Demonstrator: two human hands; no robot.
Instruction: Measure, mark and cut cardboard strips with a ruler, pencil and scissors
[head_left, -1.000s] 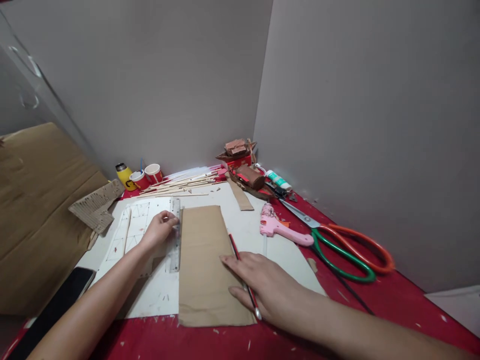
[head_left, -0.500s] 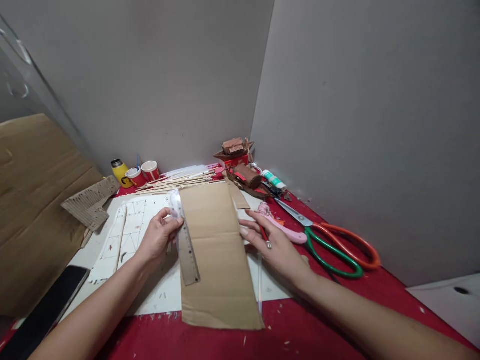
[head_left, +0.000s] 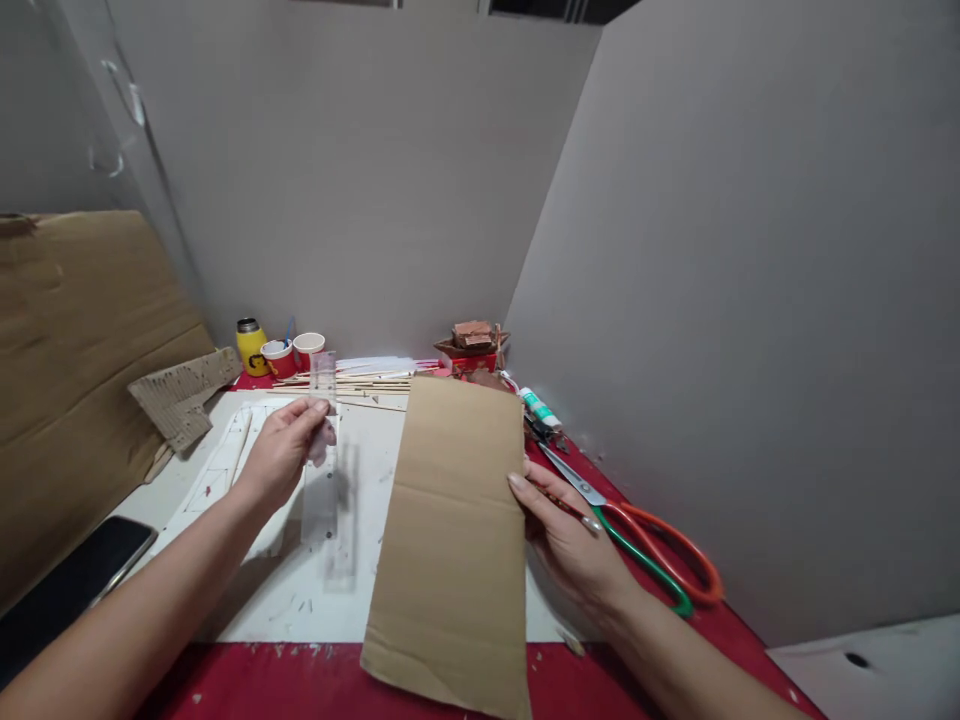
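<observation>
My left hand (head_left: 285,450) is closed on a clear plastic ruler (head_left: 321,500), held upright above the white board, where its shadow falls. In my right hand (head_left: 566,530) is the right edge of a brown cardboard piece (head_left: 454,540), thumb on the front and fingers behind. A pencil (head_left: 577,512) is tucked in the same hand, its metal end sticking out to the right. The cardboard is tilted up off the board, with its lower end over the red tabletop.
Large orange-and-green scissors (head_left: 600,500) lie right of my right hand. A phone (head_left: 75,590) rests at left, near a big cardboard sheet (head_left: 82,400). Thin sticks (head_left: 360,385), paper cups (head_left: 307,345), a yellow bottle (head_left: 251,345) and a model boat (head_left: 471,340) stand at the back.
My left hand has lifted the ruler off the cardboard and moved it left. My right hand has gripped the cardboard's edge and raised it, tilting it. The camera view has shifted.
</observation>
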